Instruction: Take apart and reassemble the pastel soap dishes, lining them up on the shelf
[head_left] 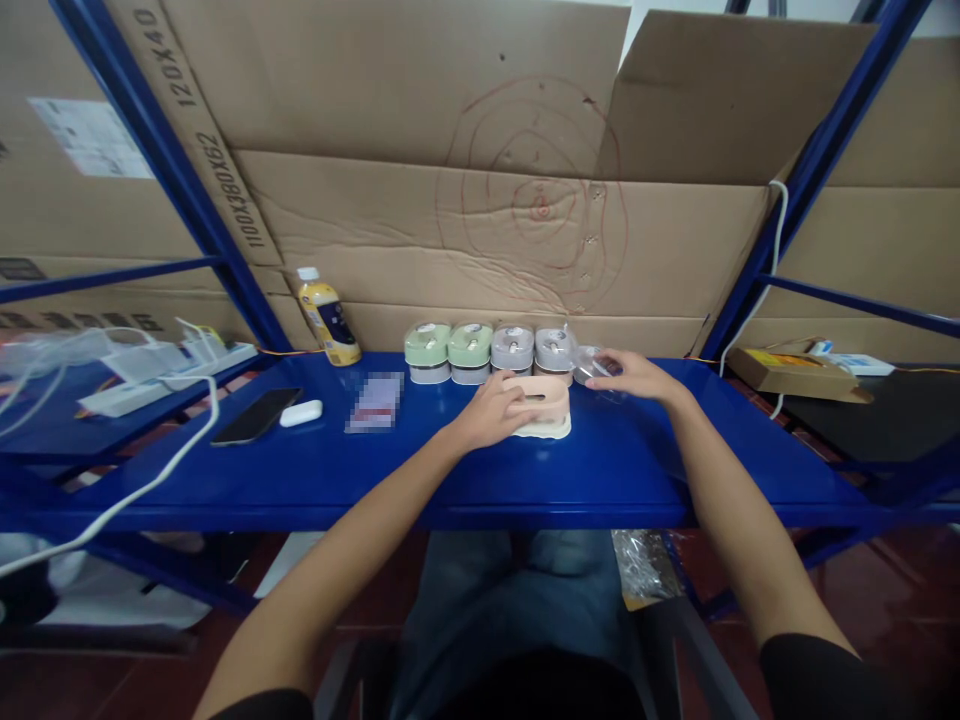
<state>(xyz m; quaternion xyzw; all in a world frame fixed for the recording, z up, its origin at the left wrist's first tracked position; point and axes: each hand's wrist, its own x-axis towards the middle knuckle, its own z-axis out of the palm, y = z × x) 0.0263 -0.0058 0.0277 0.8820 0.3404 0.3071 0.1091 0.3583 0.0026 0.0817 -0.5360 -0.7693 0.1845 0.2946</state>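
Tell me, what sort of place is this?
Probably a stockroom or small packing area: a blue steel shelving rack, flattened cardboard sheets behind it, and a row of lidded plastic containers.

A head-worn camera looks forward and down, close over the blue tabletop (600, 480), the left hand (491, 415) and right hand (637, 375) in frame.

**Item one?**
A peach plastic box (547, 402) with a slot in its top, sitting on a cream base. Upright, flat on the blue counter (420, 480). The left hand (491, 412) rests over its left end.

**Item two?**
One clear plastic piece (591, 364), rounded; exact form hard to tell through the glare. Held up near the counter's back edge, just beside the peach box, with the right hand (636, 376) touching it.
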